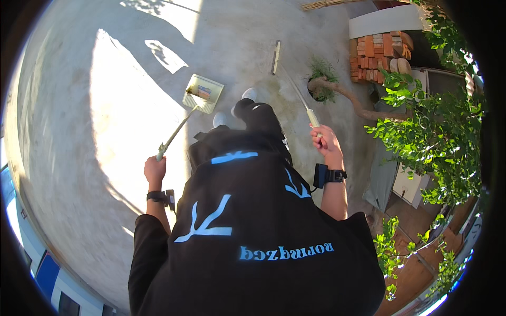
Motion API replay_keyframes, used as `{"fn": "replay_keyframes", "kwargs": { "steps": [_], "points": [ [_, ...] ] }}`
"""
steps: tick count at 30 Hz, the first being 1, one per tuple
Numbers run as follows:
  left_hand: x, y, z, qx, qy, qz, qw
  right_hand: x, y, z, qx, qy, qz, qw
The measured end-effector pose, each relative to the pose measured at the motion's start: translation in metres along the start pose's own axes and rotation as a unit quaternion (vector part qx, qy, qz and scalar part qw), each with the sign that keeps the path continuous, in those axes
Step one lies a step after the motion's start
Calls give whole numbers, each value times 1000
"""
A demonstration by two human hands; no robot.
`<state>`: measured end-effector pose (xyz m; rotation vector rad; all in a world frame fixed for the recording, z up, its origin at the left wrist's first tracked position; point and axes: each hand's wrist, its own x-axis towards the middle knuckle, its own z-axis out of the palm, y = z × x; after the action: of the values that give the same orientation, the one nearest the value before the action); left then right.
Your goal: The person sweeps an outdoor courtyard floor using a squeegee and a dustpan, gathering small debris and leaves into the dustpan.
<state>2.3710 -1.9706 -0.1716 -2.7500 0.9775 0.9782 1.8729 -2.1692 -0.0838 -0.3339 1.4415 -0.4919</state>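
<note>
My left hand (155, 171) is closed round the handle top of a long-handled dustpan (212, 89). Its pale cream pan rests on the concrete ahead of my feet, with some dark debris and a printed label inside. Out to the right, my right hand (326, 141) grips the pale handle end of a long-handled broom (298, 89). The broom's narrow head (275, 57) is on the ground, farther out than the dustpan and to its right, apart from it. Both wrists wear a dark strap with a small box.
A bent tree trunk (363, 109) rises from a hole with green weeds (322, 73), right of the broom. Stacked bricks (375, 52) lie at far right, with leafy branches (427, 131) nearer. Bright sunlit patches (121, 105) cover the concrete on the left.
</note>
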Motion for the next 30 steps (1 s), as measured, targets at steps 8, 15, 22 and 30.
{"fn": "replay_keyframes", "kwargs": {
  "steps": [8, 15, 22, 30],
  "points": [
    [22, 56, -30, -11, -7, -60, 998, 126, -99, -18, -140, 69, -31, 987],
    [68, 131, -59, 12, -37, -70, 997, 279, -138, -15, -215, 88, 25, 972],
    [113, 199, -74, 30, -47, -78, 995, 295, -140, 82, -308, 61, 145, 938],
    [161, 253, -94, 55, -14, -66, 996, 224, -87, 10, -756, -29, -4, 654]
  ]
}}
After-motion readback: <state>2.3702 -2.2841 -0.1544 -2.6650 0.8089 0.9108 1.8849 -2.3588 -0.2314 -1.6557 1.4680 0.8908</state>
